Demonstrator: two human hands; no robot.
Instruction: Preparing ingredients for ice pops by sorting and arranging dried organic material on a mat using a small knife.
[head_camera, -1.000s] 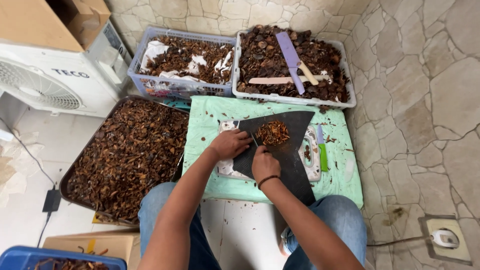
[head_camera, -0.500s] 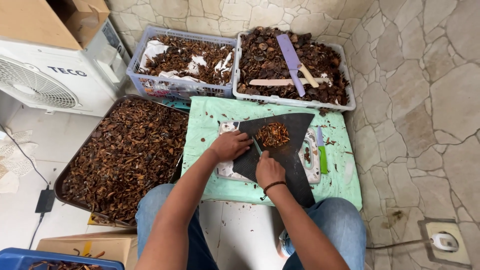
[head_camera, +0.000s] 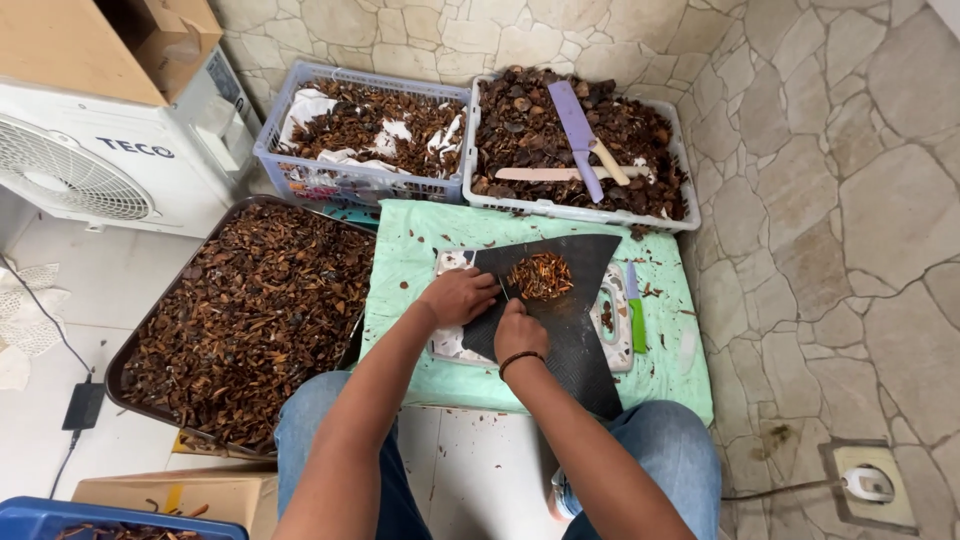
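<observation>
Both hands (head_camera: 490, 310) on matte black sheet (head_camera: 560, 320), shredded brown pile (head_camera: 541, 275)

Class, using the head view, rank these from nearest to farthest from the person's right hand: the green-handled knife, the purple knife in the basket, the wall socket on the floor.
Measured from the right hand:
1. Green-handled knife, just to its right on the green cloth.
2. Purple knife, ahead, in the right-hand basket.
3. Wall socket, far right on the stone floor.

Free room around the black mat (head_camera: 560, 330): bare green cloth (head_camera: 420, 240) lies open to either side. Two baskets (head_camera: 585, 210) wall off the far edge; a full tray (head_camera: 130, 350) blocks the left flank.
</observation>
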